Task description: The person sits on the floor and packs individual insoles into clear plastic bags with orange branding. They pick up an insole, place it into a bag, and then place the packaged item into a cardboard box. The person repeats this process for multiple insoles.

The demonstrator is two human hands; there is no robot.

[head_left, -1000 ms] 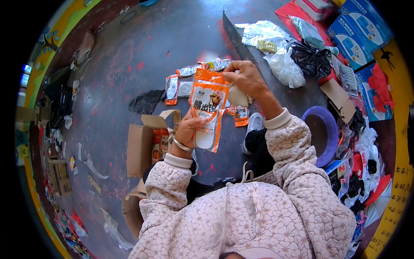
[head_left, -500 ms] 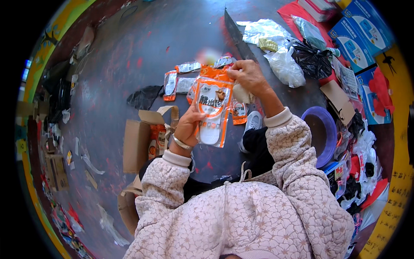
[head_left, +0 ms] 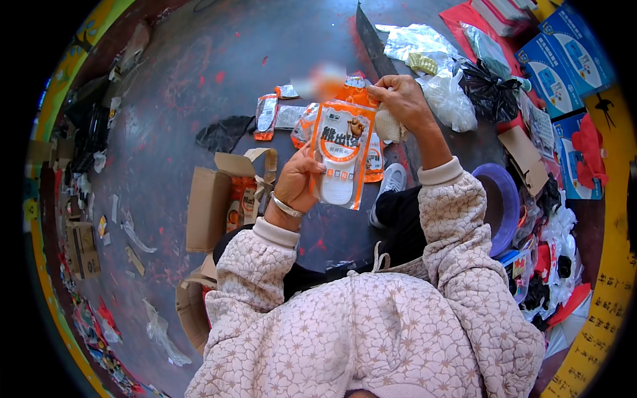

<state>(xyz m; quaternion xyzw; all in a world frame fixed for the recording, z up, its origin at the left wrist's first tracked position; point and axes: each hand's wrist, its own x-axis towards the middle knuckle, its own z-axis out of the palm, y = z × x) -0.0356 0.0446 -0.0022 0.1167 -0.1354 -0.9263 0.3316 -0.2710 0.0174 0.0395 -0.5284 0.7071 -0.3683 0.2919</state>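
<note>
Two hands raised over grey floor. Open cardboard box at left, holding orange packets. Further packets scattered flat at far centre. Orange-and-clear insole packet held upright at centre, above floor. Left hand closed on packet's lower left edge. Right hand pinching packet's top right corner, pale cloth against palm.
</note>
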